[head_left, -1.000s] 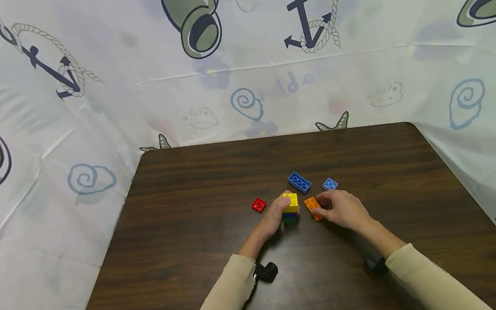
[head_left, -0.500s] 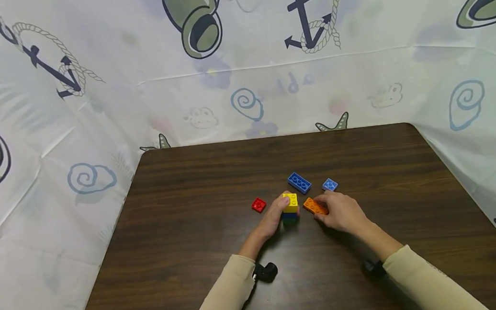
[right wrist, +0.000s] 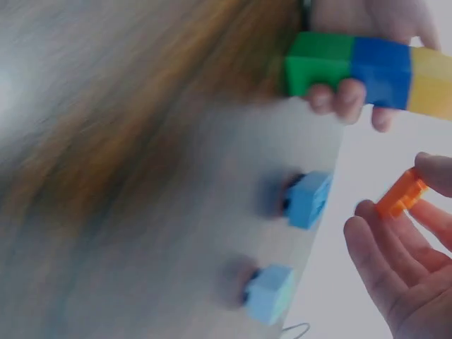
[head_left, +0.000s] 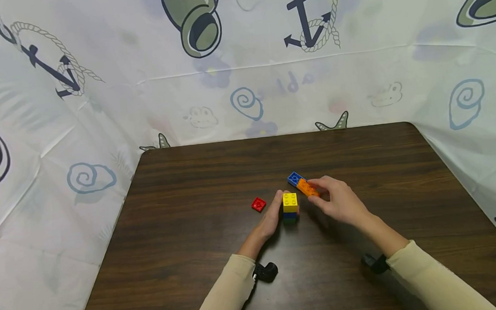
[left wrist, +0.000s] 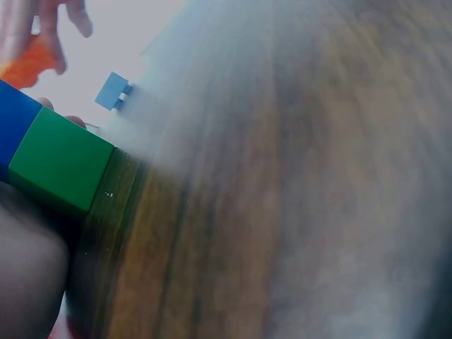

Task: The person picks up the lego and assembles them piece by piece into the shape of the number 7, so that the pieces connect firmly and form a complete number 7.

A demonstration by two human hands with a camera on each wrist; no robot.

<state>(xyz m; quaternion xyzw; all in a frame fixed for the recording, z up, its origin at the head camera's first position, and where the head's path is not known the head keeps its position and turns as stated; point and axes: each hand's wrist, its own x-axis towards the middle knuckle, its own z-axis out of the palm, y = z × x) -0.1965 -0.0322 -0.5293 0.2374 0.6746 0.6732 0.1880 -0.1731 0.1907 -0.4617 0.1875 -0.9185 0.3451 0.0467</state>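
Observation:
A short stack [head_left: 290, 206] of a yellow brick on a blue one on a green one stands upright on the dark wooden table [head_left: 198, 187]. My left hand [head_left: 277, 209] grips the stack from its left side; the green brick [left wrist: 60, 166] and the fingers round the stack [right wrist: 353, 67] show in the wrist views. My right hand [head_left: 319, 191] pinches an orange brick [head_left: 307, 187] in the air, just up and right of the stack, and the same orange brick [right wrist: 401, 193] sits between its fingertips. A long blue brick [head_left: 294, 177] lies partly hidden behind the orange one.
A small red brick [head_left: 258, 204] lies left of the stack. Two blue bricks [right wrist: 309, 199] [right wrist: 272, 293] lie on the table under my right hand. A printed cloth [head_left: 76, 114] walls in the table at the back and sides.
My right hand has lifted the orange brick off the table and carried it up and away, over the long blue brick. The left hand and stack have stayed put.

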